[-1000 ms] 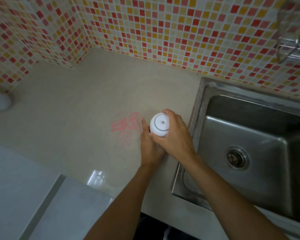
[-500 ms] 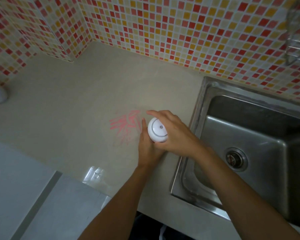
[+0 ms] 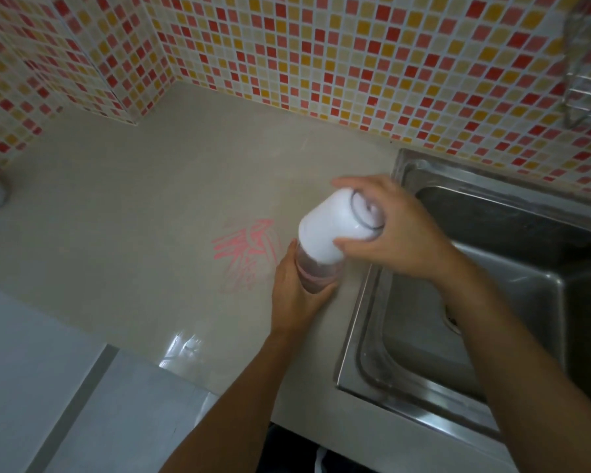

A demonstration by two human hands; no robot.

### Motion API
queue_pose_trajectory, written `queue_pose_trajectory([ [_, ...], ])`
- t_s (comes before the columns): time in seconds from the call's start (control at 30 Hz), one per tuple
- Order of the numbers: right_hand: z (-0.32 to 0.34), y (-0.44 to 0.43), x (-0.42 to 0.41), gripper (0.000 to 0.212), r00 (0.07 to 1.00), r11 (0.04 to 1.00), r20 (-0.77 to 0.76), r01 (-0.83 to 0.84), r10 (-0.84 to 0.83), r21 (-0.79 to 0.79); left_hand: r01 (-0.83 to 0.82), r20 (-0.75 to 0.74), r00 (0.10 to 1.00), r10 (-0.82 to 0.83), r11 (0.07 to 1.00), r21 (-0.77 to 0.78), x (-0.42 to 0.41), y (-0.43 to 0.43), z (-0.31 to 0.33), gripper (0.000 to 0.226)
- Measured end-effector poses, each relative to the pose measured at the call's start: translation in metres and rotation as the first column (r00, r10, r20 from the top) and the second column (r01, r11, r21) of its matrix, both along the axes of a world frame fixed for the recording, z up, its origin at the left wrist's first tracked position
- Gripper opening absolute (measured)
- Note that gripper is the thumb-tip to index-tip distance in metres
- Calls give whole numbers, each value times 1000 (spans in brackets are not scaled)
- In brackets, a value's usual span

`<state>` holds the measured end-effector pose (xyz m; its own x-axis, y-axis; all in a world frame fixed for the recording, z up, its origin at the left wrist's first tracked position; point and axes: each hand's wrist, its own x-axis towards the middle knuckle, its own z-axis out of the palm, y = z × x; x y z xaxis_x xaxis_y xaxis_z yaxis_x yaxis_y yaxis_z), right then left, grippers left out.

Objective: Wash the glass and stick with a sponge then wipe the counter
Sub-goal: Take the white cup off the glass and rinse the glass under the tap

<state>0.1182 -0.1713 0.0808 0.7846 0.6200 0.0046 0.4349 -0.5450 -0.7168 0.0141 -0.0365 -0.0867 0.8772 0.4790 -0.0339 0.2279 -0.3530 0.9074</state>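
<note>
Pink smear (image 3: 246,256) on counter (image 3: 133,199), gripped glass (image 3: 316,276), white lid (image 3: 325,230), steel sink (image 3: 362,336) beside

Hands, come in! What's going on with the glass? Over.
Left hand grips glass beside sink. Right hand holds white lid, tilted over it. Pink smear on counter, unwiped.
</note>
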Motion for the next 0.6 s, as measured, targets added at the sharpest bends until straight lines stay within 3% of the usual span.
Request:
queue_pose_trajectory([
  [0.1, 4, -13, 19, 63, 978, 967, 20, 200, -206, 156, 20, 18, 1000, -21, 998, 51, -1, 1, 4, 85],
  [0.23, -32, -21, 34, 55, 828, 806, -294, 546, -477, 230, 29, -6, 1000, -29, 997, 73, -1, -1, 0, 81],
  [0.33, -72, -30, 36, 61, 655, 678, -643, 681, -396, 277, 23, -8, 1000, -22, 996, 89, -1, -1, 0, 81],
  [0.4, -94, -32, 32, 72, 570, 644, -777, 705, -267, 297, 18, -10, 1000, -18, 996, 86, 0, -1, 0, 79],
  [0.5, -116, -22, 25, 63, 611, 699, -735, 662, -294, 272, 9, -8, 1000, -9, 996, 86, 0, -2, -1, 79],
  [0.6, -128, -14, 21, 70, 743, 780, -536, 583, -400, 227, 5, -15, 1000, -4, 997, 80, -1, -2, -2, 83],
])
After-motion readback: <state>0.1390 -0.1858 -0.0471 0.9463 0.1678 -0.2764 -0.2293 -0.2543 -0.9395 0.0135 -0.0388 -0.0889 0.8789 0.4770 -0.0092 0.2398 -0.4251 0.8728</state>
